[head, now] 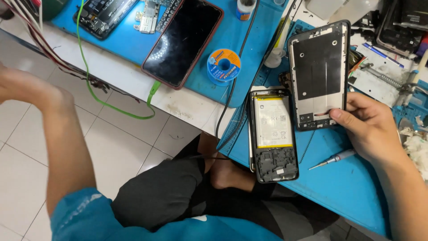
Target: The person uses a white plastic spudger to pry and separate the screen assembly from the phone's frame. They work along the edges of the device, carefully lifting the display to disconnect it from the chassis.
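Right hand (pixel 372 129) grips the lower corner of the phone frame (pixel 318 73) lying on the blue mat (pixel 352 183). An opened phone (pixel 273 134) lies just beside it. Left hand (pixel 22 87) is raised, blurred; grip cannot be determined.

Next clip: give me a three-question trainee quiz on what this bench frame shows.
1. True or false: the right hand holds the phone frame by its lower edge.
2. Which lies nearest the right hand on the blue mat? A) solder spool B) screwdriver C) green cable
3. What large pale part shows inside the opened phone?

Key: 1 true. 2 B. 3 the battery.
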